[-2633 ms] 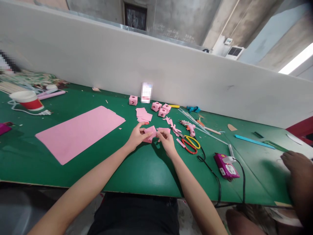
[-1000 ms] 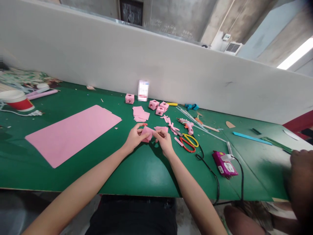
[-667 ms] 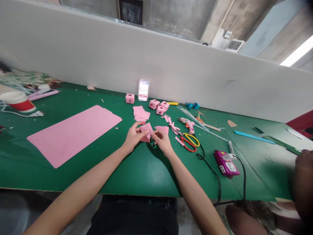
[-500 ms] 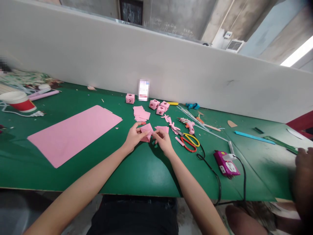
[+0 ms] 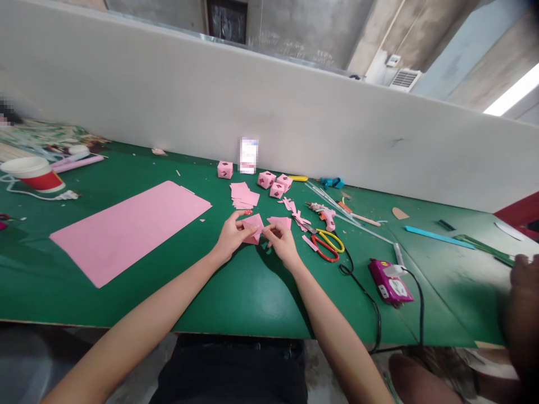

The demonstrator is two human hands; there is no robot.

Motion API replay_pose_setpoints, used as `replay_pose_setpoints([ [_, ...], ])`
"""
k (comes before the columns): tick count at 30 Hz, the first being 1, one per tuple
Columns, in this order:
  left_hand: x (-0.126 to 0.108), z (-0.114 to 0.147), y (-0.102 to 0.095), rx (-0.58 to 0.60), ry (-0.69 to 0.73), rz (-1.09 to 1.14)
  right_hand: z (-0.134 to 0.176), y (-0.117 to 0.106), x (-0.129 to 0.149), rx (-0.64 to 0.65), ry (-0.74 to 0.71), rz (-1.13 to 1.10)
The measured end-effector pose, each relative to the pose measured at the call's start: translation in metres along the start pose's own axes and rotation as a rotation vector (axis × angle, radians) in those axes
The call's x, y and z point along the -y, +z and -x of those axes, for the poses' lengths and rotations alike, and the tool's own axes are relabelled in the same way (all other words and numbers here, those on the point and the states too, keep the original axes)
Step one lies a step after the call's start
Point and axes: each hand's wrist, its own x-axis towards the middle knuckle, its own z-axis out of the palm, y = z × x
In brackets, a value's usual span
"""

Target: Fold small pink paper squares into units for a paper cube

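Observation:
A folded piece of pink paper (image 5: 251,223) is held just above the green table, close to its middle. My left hand (image 5: 231,235) grips it from the left, thumb on top. From the other side, the fingertips of my right hand (image 5: 279,240) pinch its right edge. Just beyond my right hand lie several pink paper squares (image 5: 281,222), partly hidden by it. A second stack of pink squares (image 5: 243,194) sits farther back. Behind it stand a folded pink paper cube (image 5: 224,170) and a cluster of 3 more cubes (image 5: 277,189) with diamond-shaped holes.
Scissors (image 5: 325,247), pink paper strips (image 5: 298,216) and a pink glue gun (image 5: 326,215) lie to the right. A purple power adapter box (image 5: 391,282) has cables. A large pink sheet (image 5: 130,233) and a paper cup (image 5: 33,175) are leftward. Another person's hand (image 5: 524,280) is far right.
Both hands keep their hold on the folded pink paper in nearly the same place. The paper's upper part has tilted slightly; the whole view has shifted a little.

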Motion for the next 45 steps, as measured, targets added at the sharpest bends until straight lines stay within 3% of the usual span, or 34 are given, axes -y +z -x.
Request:
replay_pose_setpoints([
  [45, 0.0007, 0.0011, 0.0005, 0.123, -0.032, -0.019, -0.0011, -0.0024, -0.0018, -0.053, -0.017, -0.001],
])
